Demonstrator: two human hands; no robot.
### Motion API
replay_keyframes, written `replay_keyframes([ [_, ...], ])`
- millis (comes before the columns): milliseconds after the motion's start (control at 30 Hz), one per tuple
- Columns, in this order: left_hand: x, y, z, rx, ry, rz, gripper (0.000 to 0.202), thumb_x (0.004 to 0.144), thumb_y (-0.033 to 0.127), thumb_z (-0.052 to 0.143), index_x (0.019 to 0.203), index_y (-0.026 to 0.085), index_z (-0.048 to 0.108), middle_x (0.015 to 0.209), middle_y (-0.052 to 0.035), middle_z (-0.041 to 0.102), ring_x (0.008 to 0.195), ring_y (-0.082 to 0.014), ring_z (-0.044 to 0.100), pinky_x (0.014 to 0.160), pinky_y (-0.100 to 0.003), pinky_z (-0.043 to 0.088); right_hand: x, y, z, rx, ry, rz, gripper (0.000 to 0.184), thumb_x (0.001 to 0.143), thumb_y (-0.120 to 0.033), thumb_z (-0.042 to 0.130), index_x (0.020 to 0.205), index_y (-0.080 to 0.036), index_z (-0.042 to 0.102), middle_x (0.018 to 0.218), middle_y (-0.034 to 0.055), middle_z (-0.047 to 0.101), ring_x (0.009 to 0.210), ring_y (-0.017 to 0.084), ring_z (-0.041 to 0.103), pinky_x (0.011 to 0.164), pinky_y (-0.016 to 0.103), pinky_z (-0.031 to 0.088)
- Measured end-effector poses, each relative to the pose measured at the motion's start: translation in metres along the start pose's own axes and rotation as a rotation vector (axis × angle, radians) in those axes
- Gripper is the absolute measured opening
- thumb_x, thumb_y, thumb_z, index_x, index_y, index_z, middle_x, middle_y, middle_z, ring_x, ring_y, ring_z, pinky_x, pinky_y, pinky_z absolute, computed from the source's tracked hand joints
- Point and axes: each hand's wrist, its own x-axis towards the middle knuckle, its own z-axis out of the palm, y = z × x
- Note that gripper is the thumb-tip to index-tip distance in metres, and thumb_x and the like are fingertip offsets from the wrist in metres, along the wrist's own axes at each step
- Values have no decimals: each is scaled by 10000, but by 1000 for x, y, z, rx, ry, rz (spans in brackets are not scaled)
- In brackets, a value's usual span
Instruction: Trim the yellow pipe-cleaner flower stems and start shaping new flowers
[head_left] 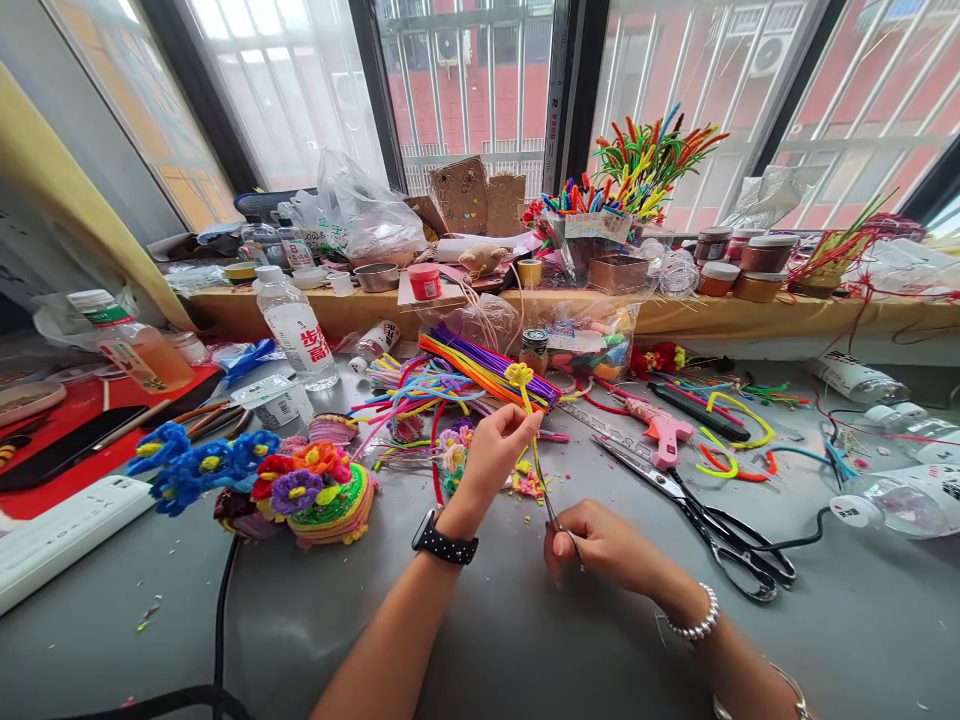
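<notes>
My left hand [496,452] pinches a thin stem topped by a small yellow pipe-cleaner flower [519,377], just under the bloom. My right hand [602,545] is closed on the lower end of the same stem [541,478], near the grey table. A black watch sits on my left wrist and a bead bracelet on my right. A pile of coloured pipe cleaners [480,368] lies right behind the flower.
Finished pipe-cleaner flowers [300,485] sit at the left, black scissors [712,520] and a pink glue gun [661,425] at the right. Water bottles [296,330], a white power strip [60,530] and a cluttered window ledge [750,315] surround the grey table [525,640].
</notes>
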Motion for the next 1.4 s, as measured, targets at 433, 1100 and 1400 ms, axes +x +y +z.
replay_keyframes([
  [433,0,2,0,-25,12,-7,296,689,405,487,546,160,400,534,44,345,509,-73,300,482,-205,250,-4,-6,-5,-15,-84,-28,760,680,-698,129,622,-107,602,512,-7,446,473,79,360,463,196,292],
  [1100,0,0,2,-36,-4,-5,297,698,403,477,546,163,388,527,47,318,504,-73,282,477,-208,241,-1,-4,-1,58,-13,-67,725,662,-704,227,523,-94,594,466,1,449,453,78,396,456,199,291],
  [1400,-1,1,1,-119,80,1,271,698,383,494,568,157,420,540,47,352,515,-67,303,500,-196,268,0,1,2,56,77,-47,627,722,-619,315,449,-111,561,445,11,482,450,76,403,457,194,296],
])
